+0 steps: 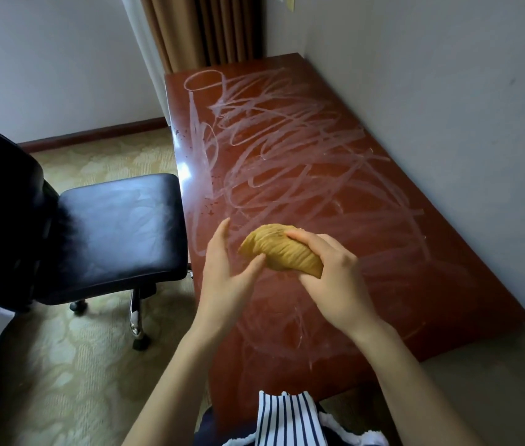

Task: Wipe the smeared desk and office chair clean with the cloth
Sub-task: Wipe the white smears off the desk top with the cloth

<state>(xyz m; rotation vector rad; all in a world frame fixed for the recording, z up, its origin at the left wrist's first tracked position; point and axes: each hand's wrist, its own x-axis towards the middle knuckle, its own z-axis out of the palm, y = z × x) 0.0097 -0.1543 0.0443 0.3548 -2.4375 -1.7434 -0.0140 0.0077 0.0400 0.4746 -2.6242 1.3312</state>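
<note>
Plainly, from the head camera looking down, I saw the cloth (282,249), a bunched mustard-yellow wad, held above the near part of the desk (467,284). The right hand (332,284) gripped it, fingers curled over the top and thumb tucked beneath its right end. The left hand (225,278) was open with fingers straight, its thumb reaching to the cloth's left end; I could not tell whether it touched.

The cloth's long axis ran from far-left to near-right, lying across the desk's length. I judged the coming move to turn on this: the heaviest white smears (286,140) lay on the far side of the cloth, away from the fingers, so the right hand, already holding it, would press down and push away. The office chair (119,226) stood to the left, just beside the desk's edge, nearer the left hand, with faint pale streaks on its seat.

Counted: one cloth, one desk, one chair, two hands.
</note>
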